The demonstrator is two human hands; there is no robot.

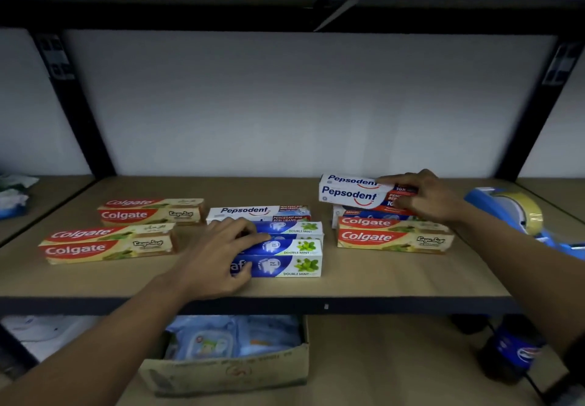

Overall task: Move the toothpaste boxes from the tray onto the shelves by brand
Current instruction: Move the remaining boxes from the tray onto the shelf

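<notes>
Right edge, mid-depth: blue tape dispenser (493,198) holding a roll of yellowish tape (524,208).
Below, near centre: open cardboard box (228,371), worn, front wall sagging; pale blue soft packs (205,342) inside, print too blurred to read.
Below, near right: dark bottle (512,352) with blue label, upright.
Far left edge: white and green bundle (14,193), kind unclear.
Below, near left: white item (44,331), unclear.
Far: plain white wall (300,101).

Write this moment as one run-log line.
left hand: grips blue Double Mint boxes | right hand: grips Pepsodent box over another white box | shelf: brands mixed
</notes>
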